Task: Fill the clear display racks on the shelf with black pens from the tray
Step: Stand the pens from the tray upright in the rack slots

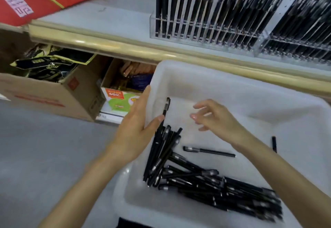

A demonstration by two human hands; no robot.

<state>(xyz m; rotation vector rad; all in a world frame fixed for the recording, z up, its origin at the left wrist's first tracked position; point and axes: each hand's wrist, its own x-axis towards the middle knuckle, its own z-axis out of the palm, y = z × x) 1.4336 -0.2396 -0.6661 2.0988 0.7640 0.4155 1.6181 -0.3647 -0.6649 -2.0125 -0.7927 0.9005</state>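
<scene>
Black pens (pixel 161 152) bunched against the straight-fingered left hand (pixel 136 127) could scatter if the spread, empty right hand (pixel 215 118) knocks them.

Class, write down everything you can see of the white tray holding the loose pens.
The tray is a white, slightly translucent plastic bin, rectangular with rounded corners and raised walls. It sits just in front of and below the shelf edge. Black pens are heaped in its near half; the far half is mostly bare. The left hand straddles its left wall, fingers outside, thumb inside. The right hand hovers over it, holding nothing.
</scene>
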